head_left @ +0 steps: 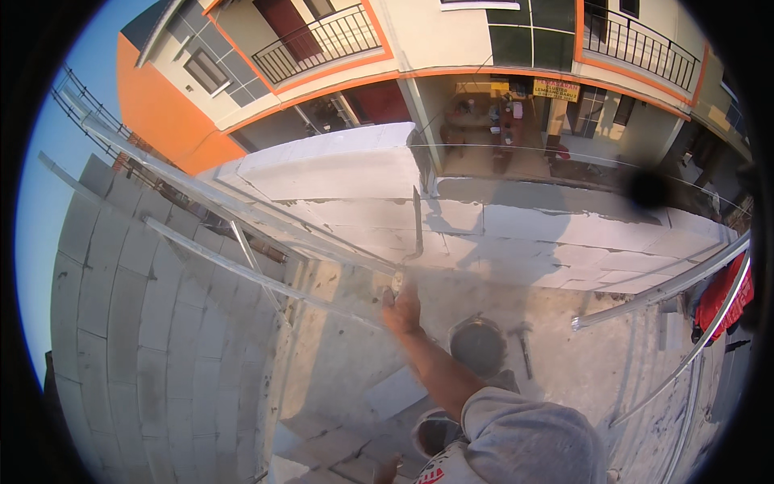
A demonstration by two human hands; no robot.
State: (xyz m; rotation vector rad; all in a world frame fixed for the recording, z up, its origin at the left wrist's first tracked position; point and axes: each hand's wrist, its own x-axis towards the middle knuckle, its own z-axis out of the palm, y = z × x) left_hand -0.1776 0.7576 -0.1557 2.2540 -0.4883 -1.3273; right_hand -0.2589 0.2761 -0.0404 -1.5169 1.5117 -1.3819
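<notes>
Outdoors on a half-built block wall (355, 173), up at rooftop height, with hard sun and long shadows on everything. Lots here is hard to read because the lens bends it all.

Nearest the camera, a grey sleeve (524, 440) fills the lower edge and hides whatever is under it. One bare forearm runs up from it to a hand (401, 310) — I think it's the right hand, but the other hand isn't visible anywhere. The fist is closed around a small pale tool handle (396, 284), and the working end is too small and blurry to name. It sits right against the corner where the two runs of wall meet, at the foot of a thin dark line of mortar joint (418, 226).

Just right of the forearm, down on the floor, there's a round dark bucket (477, 343), partly in shadow, and a hammer (523, 343) lying near it. A loose pale block (395, 391) sits on the slab left of the arm.

Metal rails (242, 266) cross the left side in front of the lower wall, and more rails (685, 290) curve along the right, with something red (726, 294) behind them, cut off by the rim.

Beyond the wall — an orange and cream building (419, 48) with balcony railings and an open ground-floor room. A dark smudge (645, 189) on the lens blocks a bit of wall.
</notes>
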